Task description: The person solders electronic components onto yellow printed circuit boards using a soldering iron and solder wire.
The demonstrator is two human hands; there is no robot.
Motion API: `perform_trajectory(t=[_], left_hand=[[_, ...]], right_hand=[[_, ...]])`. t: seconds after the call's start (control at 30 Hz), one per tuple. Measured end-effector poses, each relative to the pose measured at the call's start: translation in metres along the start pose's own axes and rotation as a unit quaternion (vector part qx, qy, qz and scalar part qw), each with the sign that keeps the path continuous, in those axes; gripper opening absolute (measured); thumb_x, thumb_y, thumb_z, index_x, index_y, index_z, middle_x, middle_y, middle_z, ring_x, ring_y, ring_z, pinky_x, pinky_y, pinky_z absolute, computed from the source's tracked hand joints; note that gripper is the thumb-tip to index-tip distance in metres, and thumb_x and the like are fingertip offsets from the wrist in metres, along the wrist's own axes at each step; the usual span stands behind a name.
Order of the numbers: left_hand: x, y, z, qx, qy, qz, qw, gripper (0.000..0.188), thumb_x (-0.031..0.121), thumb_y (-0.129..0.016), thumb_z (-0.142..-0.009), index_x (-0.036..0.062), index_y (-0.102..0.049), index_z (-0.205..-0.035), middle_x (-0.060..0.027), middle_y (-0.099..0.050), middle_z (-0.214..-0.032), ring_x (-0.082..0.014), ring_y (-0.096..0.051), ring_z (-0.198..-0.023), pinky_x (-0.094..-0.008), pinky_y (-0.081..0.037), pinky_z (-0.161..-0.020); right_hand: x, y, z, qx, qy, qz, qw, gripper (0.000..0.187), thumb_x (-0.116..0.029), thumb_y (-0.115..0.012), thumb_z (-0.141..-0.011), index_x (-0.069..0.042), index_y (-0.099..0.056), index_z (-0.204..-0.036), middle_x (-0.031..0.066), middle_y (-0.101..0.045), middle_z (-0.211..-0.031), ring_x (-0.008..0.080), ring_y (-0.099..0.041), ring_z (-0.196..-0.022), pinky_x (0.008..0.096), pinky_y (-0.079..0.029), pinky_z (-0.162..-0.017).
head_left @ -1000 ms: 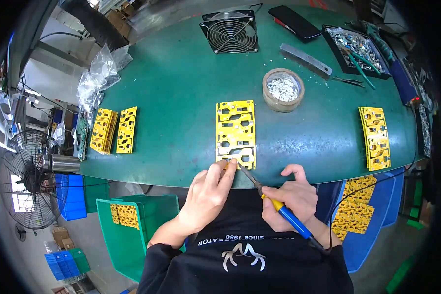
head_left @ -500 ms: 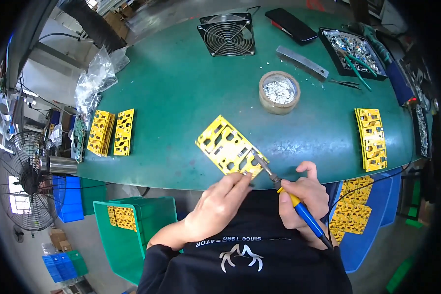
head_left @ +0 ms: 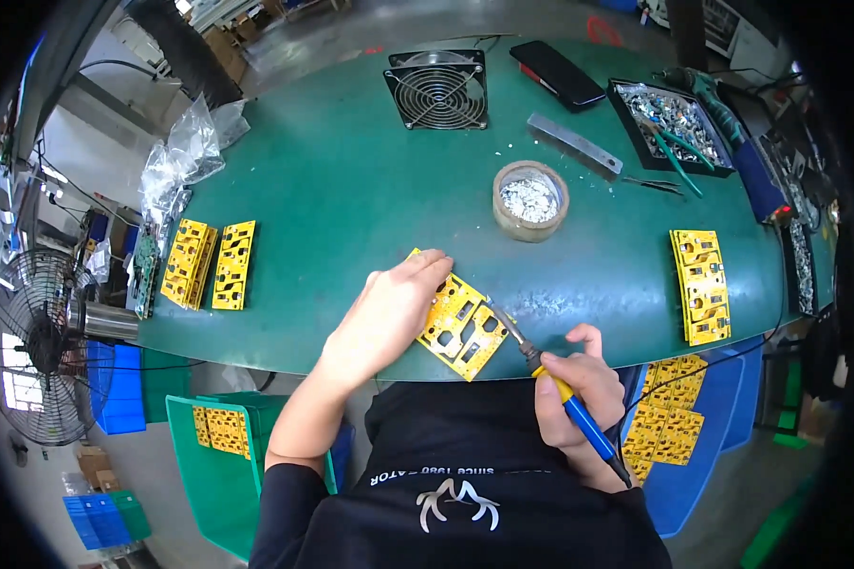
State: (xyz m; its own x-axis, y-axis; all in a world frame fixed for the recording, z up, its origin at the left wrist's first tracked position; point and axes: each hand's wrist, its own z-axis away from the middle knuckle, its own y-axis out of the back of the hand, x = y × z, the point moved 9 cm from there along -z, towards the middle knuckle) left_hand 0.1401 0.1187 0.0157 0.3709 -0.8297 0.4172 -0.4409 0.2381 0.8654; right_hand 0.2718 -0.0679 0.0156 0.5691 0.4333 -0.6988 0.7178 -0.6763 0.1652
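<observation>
A yellow circuit board panel [head_left: 462, 327] with dark cutouts lies slanted on the green table near its front edge. My left hand [head_left: 384, 308] is closed on its far left end, with the fingers bent over that corner and hiding part of it. In my right hand [head_left: 581, 387] is a soldering iron [head_left: 590, 427] with a blue and yellow handle, held like a pen. Its metal tip reaches the right edge of the panel; whether it touches cannot be made out.
Beyond the panel stand a round pot [head_left: 531, 201] of whitish bits and a small black fan [head_left: 438, 92]. More yellow panels lie at the left [head_left: 233, 266] and right [head_left: 701, 287]. A black tray [head_left: 674, 128] holds small parts and green-handled pliers. Below are green [head_left: 194, 474] and blue bins [head_left: 678, 493].
My left hand has moved from the panel's near edge to its far left end. The panel sits slightly nearer. The iron stays by its right edge, and the whole view has shifted a little.
</observation>
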Motion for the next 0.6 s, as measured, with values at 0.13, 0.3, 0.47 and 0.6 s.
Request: perform_trajectory(t=[0.13, 0.3, 0.47, 0.6], left_hand=[[-0.01, 0.007, 0.005, -0.027, 0.026, 0.017, 0.999, 0.021, 0.005, -0.068, -0.095, -0.0018, -0.072, -0.114, -0.0194, -0.073, -0.106, -0.0382, -0.072, -0.095, -0.0414, -0.059, -0.083], [-0.024, 0.017, 0.026, -0.033, 0.102, 0.014, 0.994, 0.019, 0.009, -0.072, -0.095, -0.0029, -0.075, -0.11, -0.0176, -0.072, -0.093, -0.0366, -0.069, -0.082, -0.04, -0.055, -0.075], [-0.025, 0.022, 0.043, -0.011, 0.119, 0.123, 0.985, 0.026, 0.013, -0.076, -0.093, -0.0032, -0.074, -0.114, -0.0169, -0.069, -0.087, -0.0328, -0.069, -0.078, -0.0397, -0.055, -0.074], [-0.03, 0.027, 0.049, 0.004, 0.15, 0.097, 0.984, 0.026, 0.011, -0.081, -0.089, -0.0015, -0.077, -0.111, -0.0112, -0.07, -0.083, -0.0169, -0.062, -0.068, -0.0316, -0.049, -0.061]], right_hand=[[0.002, 0.001, 0.0, -0.011, -0.008, 0.011, 1.0, 0.02, 0.001, -0.071, -0.076, 0.005, -0.076, -0.095, 0.0079, -0.07, -0.067, 0.0162, -0.061, -0.05, 0.0471, -0.054, -0.087], [0.003, 0.001, 0.0, 0.002, -0.009, 0.014, 1.0, 0.019, 0.001, -0.071, -0.076, 0.004, -0.076, -0.095, 0.0078, -0.07, -0.066, 0.016, -0.06, -0.05, 0.047, -0.054, -0.087], [0.001, -0.003, 0.0, -0.005, -0.008, 0.01, 1.0, 0.019, 0.001, -0.072, -0.076, 0.004, -0.077, -0.094, 0.0078, -0.07, -0.066, 0.0158, -0.059, -0.049, 0.0467, -0.054, -0.087], [0.001, -0.005, -0.001, -0.013, -0.013, 0.017, 1.0, 0.02, 0.001, -0.072, -0.076, 0.005, -0.077, -0.094, 0.0077, -0.07, -0.066, 0.0157, -0.059, -0.049, 0.0466, -0.055, -0.086]])
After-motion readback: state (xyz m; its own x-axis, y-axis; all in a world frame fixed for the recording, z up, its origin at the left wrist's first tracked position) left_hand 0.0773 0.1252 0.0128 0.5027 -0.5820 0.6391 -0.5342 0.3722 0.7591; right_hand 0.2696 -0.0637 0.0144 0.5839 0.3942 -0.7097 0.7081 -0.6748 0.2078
